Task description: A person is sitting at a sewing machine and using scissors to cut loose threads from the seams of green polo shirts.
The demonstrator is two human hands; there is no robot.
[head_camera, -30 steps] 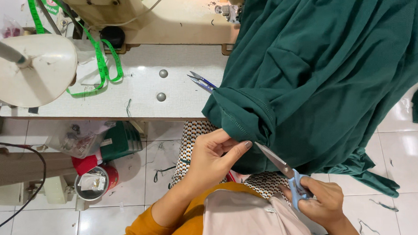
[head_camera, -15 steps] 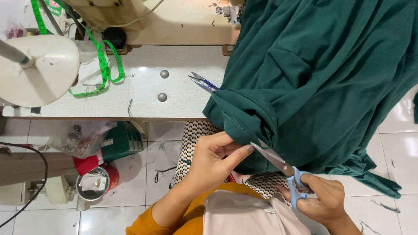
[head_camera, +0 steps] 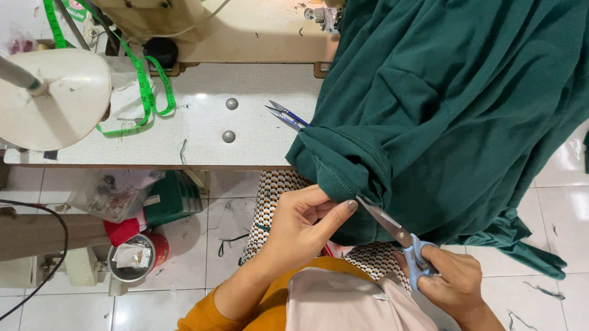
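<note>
A large dark green garment [head_camera: 462, 101] drapes off the sewing table and over my lap. My left hand [head_camera: 303, 224] pinches its folded, stitched hem edge near the bottom. My right hand [head_camera: 450, 281] grips blue-handled scissors [head_camera: 401, 237], whose blades point up-left into the cloth right beside my left thumb. The blade tips are partly hidden by the fabric.
A white sewing table [head_camera: 195, 123] carries a cream sewing machine [head_camera: 250, 23], a green tape measure [head_camera: 141, 79], small thread snips [head_camera: 286, 115] and a round white lamp shade [head_camera: 44, 99]. Below left stand a tin can [head_camera: 136, 256] and bags on the tiled floor [head_camera: 570, 208].
The view and hands have barely shifted. The scissors have edged slightly further into the hem beside my left thumb.
</note>
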